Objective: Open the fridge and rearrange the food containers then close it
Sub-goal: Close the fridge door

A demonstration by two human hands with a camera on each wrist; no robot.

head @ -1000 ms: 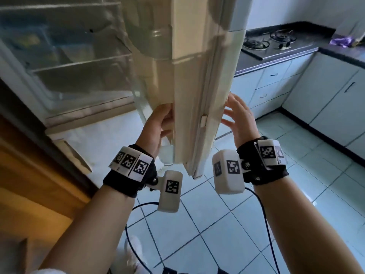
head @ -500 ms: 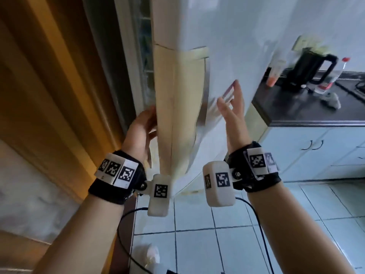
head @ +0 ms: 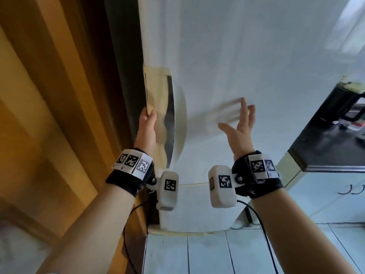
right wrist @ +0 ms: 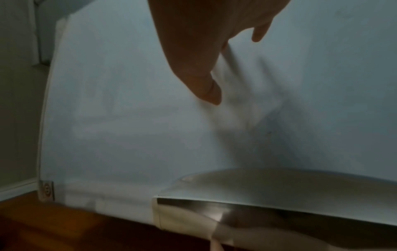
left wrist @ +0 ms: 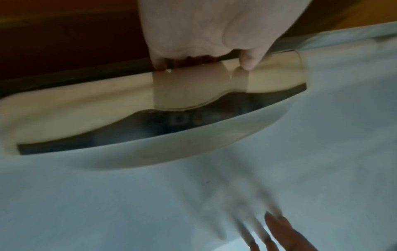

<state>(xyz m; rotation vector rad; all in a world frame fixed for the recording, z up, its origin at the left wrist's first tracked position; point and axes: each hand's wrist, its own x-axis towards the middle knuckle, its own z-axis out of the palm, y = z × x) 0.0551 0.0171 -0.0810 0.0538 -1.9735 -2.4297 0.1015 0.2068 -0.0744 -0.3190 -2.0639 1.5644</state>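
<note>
Head view, door: the fridge door (head: 246, 62) now faces me flat and looks shut or within a hair of it; a second ago it stood ajar with the shelves showing, so the closing step is all but done.
Head view, left hand: the left hand (head: 147, 123) grips the cream door handle (head: 158, 107) at the door's edge, fingers hooked behind it, thumb on the front.
Head view, right hand: the right hand (head: 240, 125) is spread flat with straight fingers, at or just off the door panel, to the right of the handle; I cannot tell whether it touches. It holds nothing.
Head view, surroundings: wooden panelling (head: 49, 115) is left of the left hand; a dark table (head: 325, 149) with a black kettle (head: 347, 101) is off to the right of the right hand.
Left wrist view: the fingers (left wrist: 160, 65) curl over the handle's rim, the thumb (left wrist: 250, 59) presses its face; the mirrored recess (left wrist: 150, 129) lies below, and the other hand's fingertips (left wrist: 277, 225) reach the door panel farther down.
Right wrist view: relaxed open fingers (right wrist: 206, 88) hang over the pale door, their shadow close beneath; the handle (right wrist: 268, 191) sits beneath the hand.
Food containers: not in sight, behind the door.
Meaning: judged from this, only letting go remains.
</note>
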